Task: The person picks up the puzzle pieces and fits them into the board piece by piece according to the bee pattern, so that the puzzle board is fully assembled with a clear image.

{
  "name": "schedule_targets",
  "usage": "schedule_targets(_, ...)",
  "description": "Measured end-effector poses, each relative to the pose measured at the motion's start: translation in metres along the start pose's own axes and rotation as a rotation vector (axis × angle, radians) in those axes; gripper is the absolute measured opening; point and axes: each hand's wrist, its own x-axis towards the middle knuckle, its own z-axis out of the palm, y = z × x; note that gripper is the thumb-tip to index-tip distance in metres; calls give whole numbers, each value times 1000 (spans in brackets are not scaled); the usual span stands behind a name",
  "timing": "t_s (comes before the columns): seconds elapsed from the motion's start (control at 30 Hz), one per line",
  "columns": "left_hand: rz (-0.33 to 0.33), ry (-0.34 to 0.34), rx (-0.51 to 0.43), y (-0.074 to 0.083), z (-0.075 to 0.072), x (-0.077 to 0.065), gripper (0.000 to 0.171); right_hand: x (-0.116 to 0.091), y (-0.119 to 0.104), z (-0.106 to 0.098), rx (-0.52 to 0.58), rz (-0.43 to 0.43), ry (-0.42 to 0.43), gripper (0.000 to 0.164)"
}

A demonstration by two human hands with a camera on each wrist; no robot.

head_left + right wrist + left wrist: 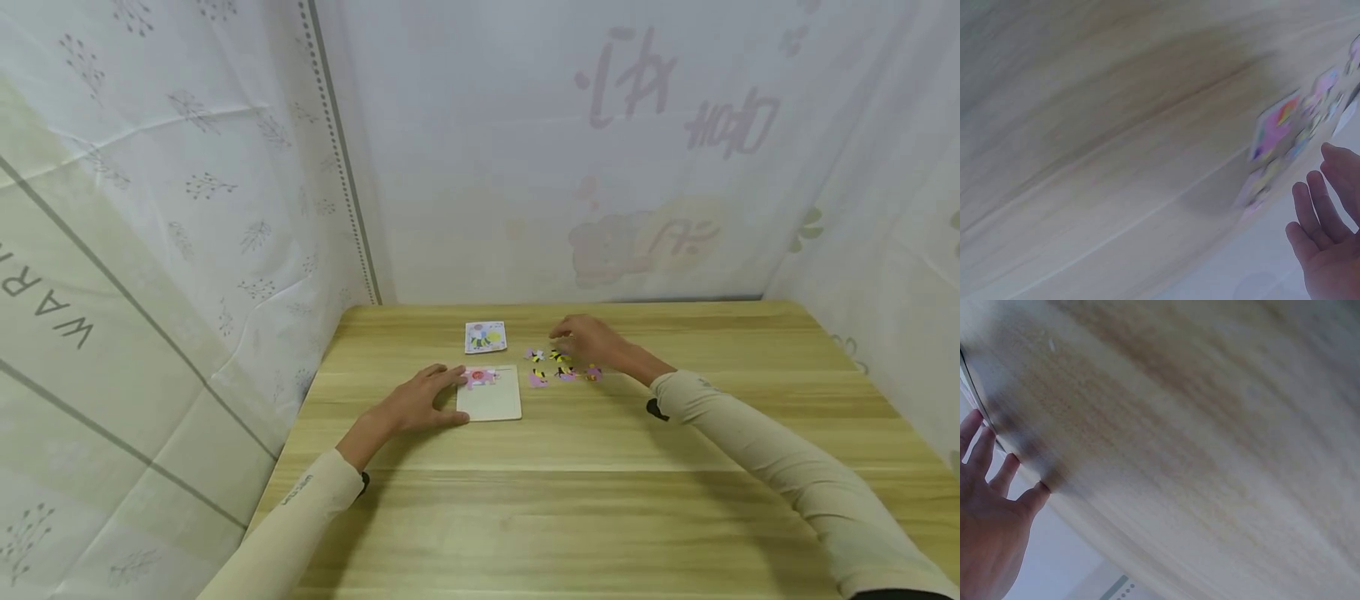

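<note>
A square puzzle tray (491,404) lies on the table, with pink puzzle pieces (480,378) in its upper left part. My left hand (426,402) rests at the tray's left side, fingers spread and thumb near its lower left corner. Right of the tray lie several loose puzzle pieces (538,378) in pink, yellow and black. Over the far side of these hovers my right hand (592,342), its fingers loosely bent. In the right wrist view the same hand (1335,231) shows nothing between its fingers, and the pieces (1275,125) lie beyond it.
Behind the tray lies a small card (485,337) with a striped bee picture. The wooden table (525,517) ends at a pale printed curtain (480,167) at the back, with more curtain on both sides.
</note>
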Motion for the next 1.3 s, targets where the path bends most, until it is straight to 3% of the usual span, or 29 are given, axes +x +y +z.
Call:
schedule_targets(0.33, -7, 15, 11, -3, 1, 1, 84, 1, 35, -17, 16, 116, 40, 24)
schedule_targets(0.67, -14, 7, 8, -2, 3, 0, 86, 0, 54, -16, -9, 46, 21, 20)
schedule_targets(1.07, -16, 9, 0, 1, 1, 0, 85, 4, 57, -10, -8, -42, 61, 16)
schedule_targets(1.3, -21, 14, 2, 1, 1, -1, 86, 5, 54, -6, 15, 2, 46, 17)
